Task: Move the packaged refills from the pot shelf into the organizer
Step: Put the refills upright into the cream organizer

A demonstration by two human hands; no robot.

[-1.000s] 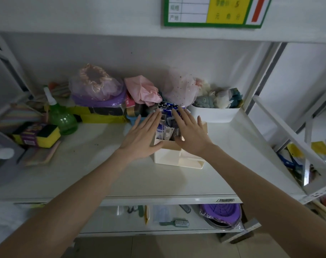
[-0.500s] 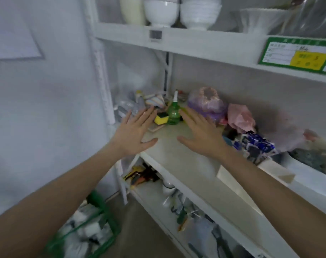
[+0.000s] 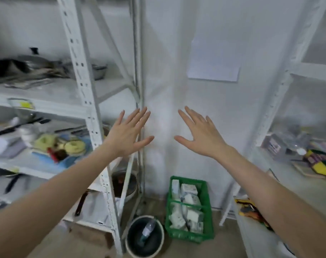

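Note:
My left hand (image 3: 129, 132) and my right hand (image 3: 199, 133) are both raised in front of a white wall, palms forward, fingers spread, with nothing in either. To the left stands a white metal rack (image 3: 84, 86). Its upper shelf carries dark pots and pans (image 3: 28, 66). The shelf below carries a blue tray (image 3: 65, 159) with yellow and red items, blurred. A pot (image 3: 124, 185) stands on a lower shelf beside the rack post. The organizer and the packaged refills do not show in this view.
A green crate (image 3: 207, 205) with several white packets sits on the floor by the wall. Beside it stands a dark bucket (image 3: 145, 235) with a plastic bottle inside. The right shelf unit (image 3: 281, 183) carries sponges and a clear box. A paper sheet (image 3: 213, 64) hangs on the wall.
My view has swung left, away from the shelf with the organizer, to the wall and the pot rack. Both hands left the organizer and stay open and empty.

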